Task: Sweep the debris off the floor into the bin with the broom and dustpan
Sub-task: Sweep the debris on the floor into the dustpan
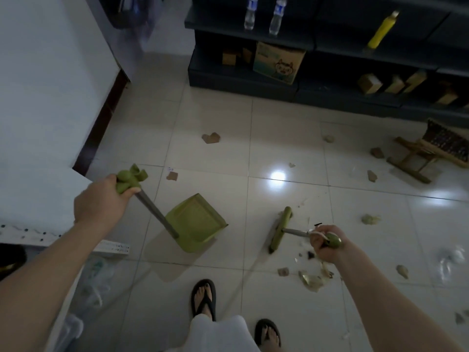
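Dark shelves [355,80] span twelve to two o'clock above the tiled floor [215,158]. The green dustpan [196,221] sits at centre, the left hand [101,199] with fingers clenched on its handle top. At four o'clock, the right hand [326,243] grips the broom [280,228], debris [313,278] lying just below it.

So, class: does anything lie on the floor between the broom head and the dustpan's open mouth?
Nothing visible does. Bare tile separates the broom head from the dustpan. The debris pile lies on the broom's other side, near the right hand.
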{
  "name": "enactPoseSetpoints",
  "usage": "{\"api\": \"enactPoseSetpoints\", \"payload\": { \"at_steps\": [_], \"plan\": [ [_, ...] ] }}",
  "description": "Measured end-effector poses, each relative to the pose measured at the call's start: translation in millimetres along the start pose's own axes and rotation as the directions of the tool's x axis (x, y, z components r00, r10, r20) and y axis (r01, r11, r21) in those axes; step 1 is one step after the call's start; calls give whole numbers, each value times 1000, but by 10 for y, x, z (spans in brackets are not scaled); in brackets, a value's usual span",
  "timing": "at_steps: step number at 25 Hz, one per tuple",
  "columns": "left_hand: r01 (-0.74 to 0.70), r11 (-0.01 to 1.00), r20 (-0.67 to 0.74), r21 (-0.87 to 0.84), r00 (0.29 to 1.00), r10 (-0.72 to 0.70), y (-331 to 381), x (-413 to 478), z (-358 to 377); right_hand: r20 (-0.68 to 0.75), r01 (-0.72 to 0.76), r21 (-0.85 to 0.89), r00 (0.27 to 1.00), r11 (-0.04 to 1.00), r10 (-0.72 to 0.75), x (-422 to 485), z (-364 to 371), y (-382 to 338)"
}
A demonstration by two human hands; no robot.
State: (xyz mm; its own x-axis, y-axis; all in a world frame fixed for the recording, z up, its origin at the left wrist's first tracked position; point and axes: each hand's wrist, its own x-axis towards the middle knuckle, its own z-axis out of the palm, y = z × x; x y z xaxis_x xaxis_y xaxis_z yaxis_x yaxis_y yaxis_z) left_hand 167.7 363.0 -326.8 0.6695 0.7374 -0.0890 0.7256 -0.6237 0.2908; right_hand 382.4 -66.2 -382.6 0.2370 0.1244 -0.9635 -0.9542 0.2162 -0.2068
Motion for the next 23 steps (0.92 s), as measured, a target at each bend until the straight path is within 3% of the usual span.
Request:
{"api": "enactPoseSetpoints", "payload": {
  "at_steps": [5, 12, 18, 23],
  "plan": [
    [65, 997, -66, -36, 996, -67, -452, 427, -443, 220, -9, -158, 974, 987, 44, 17, 943, 336],
    [161, 986, -113, 44, 981, -156, -775, 639, -714, 526, -61, -260, 828, 964, 194, 225, 2322, 528],
    [311, 950, -274, -21, 912, -304, -1348, 972, -905, 603, -142, -292, 741, 946, 297, 789, 3342, 645],
    [379, 922, -314, -72, 869, -382, -1700, 1194, -632, 502, -245, -261, 792, 934, 348, 1457, 3823, 706]
  ]
}}
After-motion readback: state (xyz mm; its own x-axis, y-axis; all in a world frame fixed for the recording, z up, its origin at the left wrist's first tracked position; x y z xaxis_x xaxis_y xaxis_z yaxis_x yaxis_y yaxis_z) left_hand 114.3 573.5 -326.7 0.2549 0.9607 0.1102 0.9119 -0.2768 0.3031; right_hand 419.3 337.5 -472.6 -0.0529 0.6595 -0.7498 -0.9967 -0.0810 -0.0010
